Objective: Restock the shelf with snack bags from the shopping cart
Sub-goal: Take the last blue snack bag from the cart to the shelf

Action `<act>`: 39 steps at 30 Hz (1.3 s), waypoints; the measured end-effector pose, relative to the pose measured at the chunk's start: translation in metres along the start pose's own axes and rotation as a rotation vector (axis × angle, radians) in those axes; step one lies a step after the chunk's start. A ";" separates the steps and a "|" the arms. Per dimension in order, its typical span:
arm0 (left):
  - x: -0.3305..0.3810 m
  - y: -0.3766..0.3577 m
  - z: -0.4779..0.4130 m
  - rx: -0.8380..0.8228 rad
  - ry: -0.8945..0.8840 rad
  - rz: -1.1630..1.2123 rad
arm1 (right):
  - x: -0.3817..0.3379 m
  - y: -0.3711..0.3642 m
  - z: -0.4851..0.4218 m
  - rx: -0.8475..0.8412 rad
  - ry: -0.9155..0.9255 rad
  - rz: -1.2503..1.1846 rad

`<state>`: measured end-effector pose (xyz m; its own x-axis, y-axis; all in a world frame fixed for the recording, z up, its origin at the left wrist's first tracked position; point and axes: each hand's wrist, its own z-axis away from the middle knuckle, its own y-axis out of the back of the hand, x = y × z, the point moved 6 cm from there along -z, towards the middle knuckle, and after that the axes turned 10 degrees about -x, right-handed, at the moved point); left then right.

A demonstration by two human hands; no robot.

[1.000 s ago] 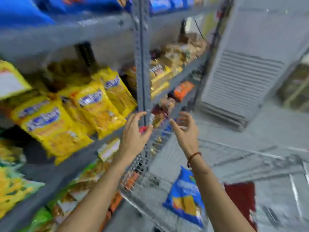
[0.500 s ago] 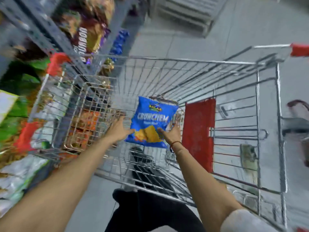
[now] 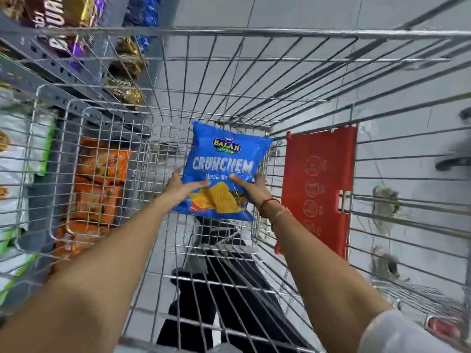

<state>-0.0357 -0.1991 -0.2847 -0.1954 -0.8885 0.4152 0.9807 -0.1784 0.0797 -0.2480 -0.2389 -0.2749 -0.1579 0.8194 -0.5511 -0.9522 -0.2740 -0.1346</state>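
Head view: looking down into the shopping cart [image 3: 254, 34].
Grip: left hand [image 3: 182, 186] and right hand [image 3: 251, 186] pinch the blue Crunchem chips bag [image 3: 221, 159] by its two sides, likely to lift it flat.
Cart: holds only this bag.
Shelf [image 3: 76, 98]: left, stocked with orange packets [image 3: 99, 179].

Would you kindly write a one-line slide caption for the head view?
Both hands, left and right, grip a blue chips bag inside the wire cart beside stocked shelves.
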 end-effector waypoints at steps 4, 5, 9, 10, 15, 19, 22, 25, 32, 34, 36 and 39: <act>-0.002 -0.001 -0.002 -0.039 -0.038 0.099 | -0.005 -0.006 -0.003 -0.024 0.042 0.028; -0.002 -0.001 0.001 -0.066 -0.038 0.120 | -0.007 -0.006 -0.002 -0.004 0.049 0.035; -0.001 0.004 0.023 -0.117 -0.031 0.138 | -0.011 -0.013 0.011 0.000 0.058 0.033; -0.001 0.007 0.028 -0.121 -0.036 0.130 | -0.014 -0.016 0.015 -0.012 0.064 0.040; 0.012 0.028 0.083 -0.126 -0.112 0.127 | -0.040 -0.036 0.043 -0.098 0.148 0.047; 0.032 0.048 0.148 -0.087 -0.235 0.192 | -0.072 -0.063 0.074 -0.153 0.240 -0.002; 0.047 0.064 0.197 -0.087 -0.351 0.279 | -0.106 -0.091 0.106 -0.223 0.343 -0.023; 0.062 0.086 0.255 -0.010 -0.506 0.325 | -0.147 -0.125 0.144 -0.278 0.474 -0.029; 0.074 0.159 0.411 0.347 -0.816 0.327 | -0.247 -0.231 0.265 -0.533 0.770 0.060; 0.072 0.179 0.463 0.462 -0.893 0.339 | -0.272 -0.266 0.306 -0.613 0.845 0.085; 0.068 0.195 0.516 0.540 -0.971 0.353 | -0.294 -0.300 0.347 -0.684 0.918 0.104; 0.053 0.212 0.593 0.690 -1.077 0.352 | -0.316 -0.350 0.404 -0.806 1.006 0.141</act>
<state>0.1639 -0.0335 0.2918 -0.1460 -0.0090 0.9892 0.8411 0.5252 0.1289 0.0297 -0.1983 0.2787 0.3560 0.1198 -0.9268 -0.4637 -0.8384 -0.2865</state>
